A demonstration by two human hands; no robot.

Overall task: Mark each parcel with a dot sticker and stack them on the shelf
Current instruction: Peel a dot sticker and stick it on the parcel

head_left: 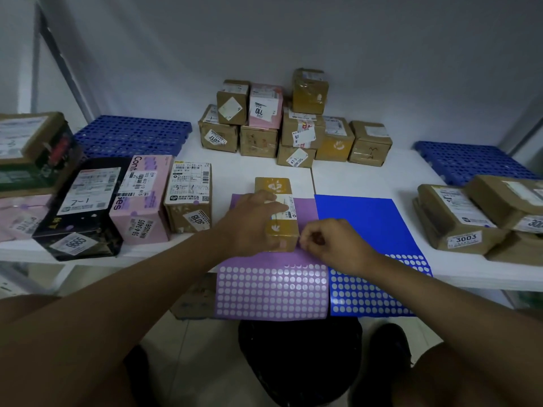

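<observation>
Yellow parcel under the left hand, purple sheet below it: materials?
Yellow parcel: looks like cardboard wrapped in glossy clear tape; sheen and wrinkles show on its faces, with a white paper label across the top. Purple sheet: looks like a smooth, slightly glossy paper sticker sheet; glare crosses its rows of dots, and its near edge overhangs the shelf.

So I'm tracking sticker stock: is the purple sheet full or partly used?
Partly used: the purple sheet shows dots only on its near part; beyond the parcel it looks bare.

A label on the right brown parcel (pixel 458 218) reads "3003"; the black parcel (pixel 79 210) shows "9665".
</observation>
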